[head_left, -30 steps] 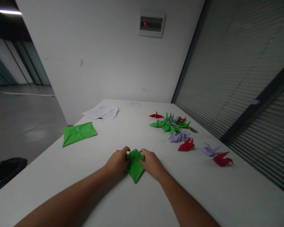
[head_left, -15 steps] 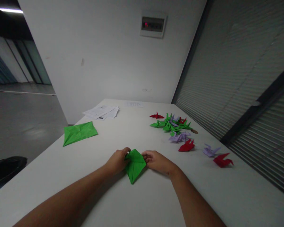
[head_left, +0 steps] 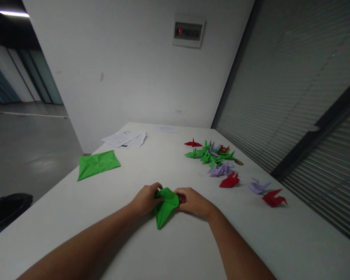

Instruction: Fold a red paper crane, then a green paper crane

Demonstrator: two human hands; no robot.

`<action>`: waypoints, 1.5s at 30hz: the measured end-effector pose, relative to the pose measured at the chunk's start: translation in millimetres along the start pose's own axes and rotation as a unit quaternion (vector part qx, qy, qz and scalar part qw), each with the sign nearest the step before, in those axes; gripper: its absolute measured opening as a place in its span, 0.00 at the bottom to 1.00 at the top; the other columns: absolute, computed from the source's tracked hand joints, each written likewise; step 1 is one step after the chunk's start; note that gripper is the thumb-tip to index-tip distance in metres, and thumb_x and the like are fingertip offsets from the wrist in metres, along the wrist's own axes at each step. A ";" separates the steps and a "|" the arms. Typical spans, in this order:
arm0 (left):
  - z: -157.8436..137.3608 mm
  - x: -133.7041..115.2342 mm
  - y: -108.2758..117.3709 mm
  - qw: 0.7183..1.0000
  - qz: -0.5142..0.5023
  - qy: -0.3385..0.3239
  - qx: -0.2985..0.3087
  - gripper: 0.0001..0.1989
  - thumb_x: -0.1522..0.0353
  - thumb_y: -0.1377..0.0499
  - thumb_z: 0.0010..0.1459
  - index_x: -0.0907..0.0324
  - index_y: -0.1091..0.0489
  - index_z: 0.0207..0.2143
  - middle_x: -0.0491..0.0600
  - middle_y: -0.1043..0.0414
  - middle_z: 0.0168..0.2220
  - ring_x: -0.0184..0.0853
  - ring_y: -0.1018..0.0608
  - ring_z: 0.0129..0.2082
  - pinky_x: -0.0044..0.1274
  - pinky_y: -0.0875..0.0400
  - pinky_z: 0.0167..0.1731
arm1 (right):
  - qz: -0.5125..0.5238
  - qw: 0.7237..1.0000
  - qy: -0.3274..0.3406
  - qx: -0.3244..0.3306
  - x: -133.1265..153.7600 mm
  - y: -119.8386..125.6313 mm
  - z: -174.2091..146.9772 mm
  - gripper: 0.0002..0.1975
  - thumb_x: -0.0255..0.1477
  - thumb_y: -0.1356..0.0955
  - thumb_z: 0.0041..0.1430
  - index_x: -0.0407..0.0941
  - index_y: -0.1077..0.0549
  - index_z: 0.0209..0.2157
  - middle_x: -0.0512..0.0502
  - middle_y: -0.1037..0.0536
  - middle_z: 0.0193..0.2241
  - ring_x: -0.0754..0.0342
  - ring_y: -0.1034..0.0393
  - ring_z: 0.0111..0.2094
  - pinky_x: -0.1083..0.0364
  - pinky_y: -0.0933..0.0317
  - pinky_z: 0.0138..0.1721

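Note:
A partly folded green origami paper [head_left: 165, 206] is held between both hands just over the near middle of the white table. One pointed end is directed toward me, and its upper part bulges into a curve. My left hand [head_left: 148, 199] pinches the paper's left side, thumb on top. On the opposite side, my right hand [head_left: 191, 201] is closed at the paper's right edge, with its fingertips curled and partly in shadow. Some folds behind the fingers are hidden.
A creased green sheet [head_left: 99, 164] lies at the table's left edge, near printed papers [head_left: 125, 138]. Right of centre sits a pile of green, purple and red paper cranes [head_left: 211, 153]. A red crane [head_left: 274, 198] rests further right. A black-lined bin [head_left: 10, 210] stands at left.
The green paper's upper part has bent from a flat point into a rounded curve. Its near tip has shifted slightly left and toward me. Both hands stay gripping its sides.

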State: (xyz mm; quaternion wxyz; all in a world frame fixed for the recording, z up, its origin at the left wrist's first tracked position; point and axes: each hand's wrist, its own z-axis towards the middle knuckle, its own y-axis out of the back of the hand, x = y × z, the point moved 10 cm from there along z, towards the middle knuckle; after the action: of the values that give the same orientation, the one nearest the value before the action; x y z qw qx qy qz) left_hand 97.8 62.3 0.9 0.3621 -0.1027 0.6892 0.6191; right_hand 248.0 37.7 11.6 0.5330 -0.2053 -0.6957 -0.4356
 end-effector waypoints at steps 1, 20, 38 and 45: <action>-0.1 -0.3 0.4 1.000 0.001 0.001 -0.001 0.18 0.72 0.36 0.54 0.55 0.27 0.49 0.47 0.19 0.37 0.37 0.19 0.36 0.23 0.32 0.34 | -0.017 1.000 0.004 0.002 2.0 0.0 -0.5 0.13 0.25 0.26 0.50 0.42 0.21 0.39 0.49 0.18 0.36 0.51 0.25 0.36 0.57 0.33 0.37; -6.7 -10.9 1.0 0.996 0.086 -0.003 0.003 0.18 0.72 0.41 0.55 0.56 0.27 0.49 0.52 0.19 0.37 0.43 0.18 0.38 0.25 0.35 0.33 | -0.195 0.969 -0.048 -0.145 -5.3 18.6 4.3 0.10 0.24 0.27 0.52 0.43 0.23 0.39 0.46 0.19 0.33 0.51 0.25 0.35 0.58 0.38 0.34; -10.5 -18.9 -0.5 0.995 0.102 -0.005 -0.001 0.10 0.69 0.41 0.57 0.56 0.30 0.42 0.52 0.20 0.34 0.42 0.19 0.35 0.25 0.38 0.30 | -0.354 0.895 -0.146 -0.229 0.4 15.0 7.8 0.13 0.22 0.29 0.54 0.47 0.23 0.41 0.44 0.16 0.37 0.48 0.21 0.39 0.56 0.40 0.35; -9.7 -15.8 -0.8 0.997 0.081 0.002 -0.009 0.09 0.70 0.42 0.57 0.57 0.31 0.42 0.50 0.22 0.32 0.40 0.20 0.33 0.24 0.39 0.29 | -0.373 0.883 -0.154 -0.242 6.7 16.5 5.4 0.17 0.23 0.28 0.56 0.47 0.24 0.49 0.44 0.15 0.39 0.48 0.20 0.42 0.57 0.37 0.38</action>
State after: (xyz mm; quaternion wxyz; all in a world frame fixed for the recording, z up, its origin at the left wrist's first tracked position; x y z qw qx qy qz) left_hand 106.0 48.4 9.8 0.3082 -0.0507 0.6903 0.6526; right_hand 255.0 49.8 23.9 0.1515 -0.1178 -0.6670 -0.7200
